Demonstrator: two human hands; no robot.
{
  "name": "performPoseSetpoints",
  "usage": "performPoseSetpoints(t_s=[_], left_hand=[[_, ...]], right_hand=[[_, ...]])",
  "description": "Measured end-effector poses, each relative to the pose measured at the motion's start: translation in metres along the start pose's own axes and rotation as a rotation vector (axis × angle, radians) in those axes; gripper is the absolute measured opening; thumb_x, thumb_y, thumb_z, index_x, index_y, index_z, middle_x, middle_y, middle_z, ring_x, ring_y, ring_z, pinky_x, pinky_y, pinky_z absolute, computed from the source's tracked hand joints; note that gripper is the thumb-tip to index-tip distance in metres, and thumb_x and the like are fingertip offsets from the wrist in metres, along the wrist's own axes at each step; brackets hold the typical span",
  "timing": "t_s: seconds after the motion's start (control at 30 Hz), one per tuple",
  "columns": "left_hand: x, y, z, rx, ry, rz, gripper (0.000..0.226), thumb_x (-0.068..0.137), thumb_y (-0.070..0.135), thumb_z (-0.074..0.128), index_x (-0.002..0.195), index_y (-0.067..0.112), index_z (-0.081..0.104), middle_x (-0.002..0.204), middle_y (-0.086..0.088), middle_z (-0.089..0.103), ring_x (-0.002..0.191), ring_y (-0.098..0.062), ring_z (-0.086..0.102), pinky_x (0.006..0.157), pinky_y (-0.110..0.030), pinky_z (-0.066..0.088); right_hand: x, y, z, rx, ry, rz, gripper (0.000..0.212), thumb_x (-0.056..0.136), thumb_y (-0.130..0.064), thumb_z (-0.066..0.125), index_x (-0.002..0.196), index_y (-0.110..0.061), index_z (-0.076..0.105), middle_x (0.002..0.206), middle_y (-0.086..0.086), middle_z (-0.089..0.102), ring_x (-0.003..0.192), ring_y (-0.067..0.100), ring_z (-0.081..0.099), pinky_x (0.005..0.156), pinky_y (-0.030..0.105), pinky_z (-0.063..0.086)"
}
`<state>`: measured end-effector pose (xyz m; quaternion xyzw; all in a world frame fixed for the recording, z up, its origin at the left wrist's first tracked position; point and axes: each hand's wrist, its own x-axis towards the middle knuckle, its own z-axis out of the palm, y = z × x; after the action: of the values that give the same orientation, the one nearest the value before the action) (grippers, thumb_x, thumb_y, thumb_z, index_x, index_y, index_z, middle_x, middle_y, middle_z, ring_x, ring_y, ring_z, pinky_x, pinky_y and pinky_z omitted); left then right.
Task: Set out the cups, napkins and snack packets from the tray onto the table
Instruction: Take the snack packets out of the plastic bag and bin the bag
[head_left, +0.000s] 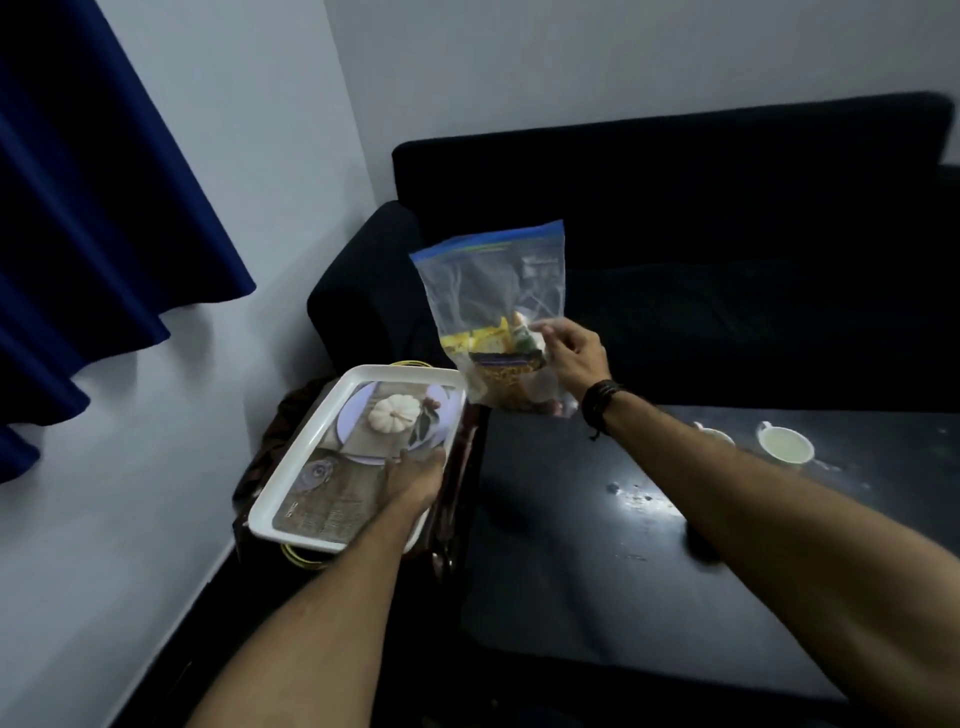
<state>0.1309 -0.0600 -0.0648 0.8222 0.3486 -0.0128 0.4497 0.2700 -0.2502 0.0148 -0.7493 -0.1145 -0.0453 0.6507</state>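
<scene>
White and rectangular, the tray (311, 457) with a printed pumpkin picture sits tilted to the left of the dark table (597, 545), off its edge. The person's left hand (415, 480) grips the tray's right rim, thumb lying on the printed surface. Above the table's far left corner, the right hand (574, 356) holds up a clear zip bag (491, 291) with a blue seal strip, fingers closed on its right side; yellow and dark snack packets (506, 364) fill the bag's lower half. A dark wristband (600, 405) circles the right wrist. Two pale cups (784, 441) stand on the table's far right part, one mostly hidden behind the right forearm. A dark sofa (675, 208) runs behind the table.
</scene>
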Motion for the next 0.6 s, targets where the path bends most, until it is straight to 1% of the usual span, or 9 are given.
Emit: performPoseSetpoints(t_s=[0.07,0.13,0.2,0.27,0.3,0.4,0.47,0.53,0.6], left_hand=[[-0.008,0.006,0.008,0.098,0.156,0.159,0.055,0.098,0.047,0.045,0.145,0.018,0.043,0.148,-0.015,0.046,0.137,-0.033,0.04,0.108,-0.036,0.035],[-0.028,0.021,0.023,0.01,0.205,0.22,0.058,0.096,0.049,0.047,0.143,0.016,0.046,0.143,-0.015,0.05,0.133,-0.032,0.044,0.109,-0.04,0.036],[-0.046,0.035,0.038,-0.097,0.234,0.219,0.051,0.096,0.05,0.048,0.129,0.011,0.057,0.131,-0.015,0.058,0.123,-0.032,0.051,0.101,-0.039,0.041],[-0.071,0.053,0.049,-0.163,0.214,0.231,0.047,0.096,0.053,0.047,0.112,0.012,0.064,0.114,-0.012,0.066,0.108,-0.031,0.059,0.087,-0.035,0.045],[-0.083,0.06,0.055,-0.203,0.194,0.245,0.047,0.095,0.055,0.046,0.106,0.013,0.065,0.106,-0.009,0.068,0.102,-0.03,0.061,0.079,-0.032,0.043],[-0.109,0.072,0.073,-0.281,0.087,0.226,0.055,0.092,0.065,0.043,0.099,0.016,0.067,0.094,-0.002,0.069,0.092,-0.023,0.064,0.067,-0.028,0.038],[-0.125,0.077,0.084,-0.332,0.032,0.191,0.066,0.087,0.073,0.041,0.092,0.014,0.069,0.09,-0.004,0.072,0.086,-0.021,0.066,0.063,-0.028,0.04],[-0.138,0.083,0.091,-0.393,0.011,0.139,0.076,0.079,0.081,0.041,0.082,0.012,0.072,0.082,-0.006,0.074,0.079,-0.021,0.068,0.062,-0.028,0.042],[-0.152,0.094,0.097,-0.424,-0.023,0.097,0.083,0.07,0.089,0.041,0.074,0.012,0.074,0.072,-0.005,0.075,0.07,-0.019,0.07,0.06,-0.028,0.044]], right_hand=[[-0.022,0.01,-0.022,-0.011,0.006,0.002,0.019,0.098,-0.02,0.055,0.094,-0.021,0.073,0.096,-0.004,0.068,0.085,0.009,0.059,0.069,0.022,0.046],[-0.049,0.018,-0.042,-0.016,0.009,0.006,0.019,0.098,-0.018,0.054,0.092,-0.022,0.072,0.092,-0.004,0.068,0.08,0.007,0.059,0.065,0.016,0.044],[-0.077,0.027,-0.057,-0.033,0.025,0.01,0.019,0.097,-0.017,0.055,0.094,-0.022,0.073,0.09,-0.006,0.068,0.077,0.002,0.059,0.065,0.012,0.044],[-0.107,0.042,-0.072,-0.104,0.035,0.012,0.019,0.094,-0.011,0.058,0.097,-0.02,0.075,0.092,-0.008,0.071,0.08,0.0,0.062,0.067,0.004,0.044],[-0.122,0.051,-0.079,-0.159,0.029,0.015,0.02,0.091,-0.007,0.06,0.099,-0.017,0.075,0.094,-0.005,0.073,0.084,0.003,0.065,0.069,0.002,0.043],[-0.161,0.078,-0.102,-0.301,0.025,0.077,0.023,0.087,-0.004,0.063,0.104,-0.012,0.076,0.097,0.004,0.076,0.091,0.011,0.067,0.076,0.013,0.046],[-0.181,0.09,-0.119,-0.389,0.033,0.096,0.021,0.086,-0.007,0.065,0.101,-0.014,0.077,0.09,0.004,0.076,0.081,0.01,0.065,0.075,0.025,0.051],[-0.194,0.094,-0.132,-0.449,-0.01,0.078,0.01,0.084,-0.012,0.069,0.09,-0.012,0.077,0.077,0.006,0.073,0.068,0.01,0.06,0.069,0.035,0.053],[-0.202,0.092,-0.144,-0.473,-0.054,0.022,0.007,0.081,-0.016,0.074,0.075,-0.012,0.072,0.064,-0.002,0.066,0.057,0.003,0.053,0.06,0.032,0.048]])
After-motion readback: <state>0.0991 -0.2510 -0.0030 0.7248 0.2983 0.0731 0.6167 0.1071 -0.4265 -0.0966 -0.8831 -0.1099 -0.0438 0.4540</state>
